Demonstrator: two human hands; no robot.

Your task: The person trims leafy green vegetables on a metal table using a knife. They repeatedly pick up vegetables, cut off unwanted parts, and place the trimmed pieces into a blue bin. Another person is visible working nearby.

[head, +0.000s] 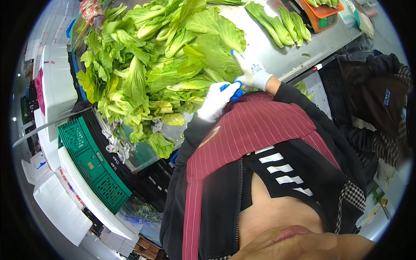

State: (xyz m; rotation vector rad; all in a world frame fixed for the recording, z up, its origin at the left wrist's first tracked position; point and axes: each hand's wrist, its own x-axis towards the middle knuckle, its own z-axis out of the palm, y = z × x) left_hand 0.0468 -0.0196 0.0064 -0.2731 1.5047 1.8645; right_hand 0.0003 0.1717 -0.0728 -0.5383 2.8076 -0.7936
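My left hand [216, 100], in a white glove with blue coating, is curled close to my apron at the table's near edge. What lies inside its fingers is hidden. Just beside it, my right hand [253, 72] wears a matching glove. Its index finger stretches over a broad green leaf [222, 53], and its thumb points toward the left hand. Whether it grips a stalk cannot be seen. A big heap of leafy mustard greens [133, 74] spreads ahead and to the left. Several separate heads of greens [271, 26] lie on the metal table [260, 60] to the right.
An orange scale [320, 16] with a lit display carries more greens at the far right. Left of me stand a green plastic crate [94, 165] and white foam boxes [60, 84]. A black crate [334, 87] and dark clothing [370, 94] are at the right.
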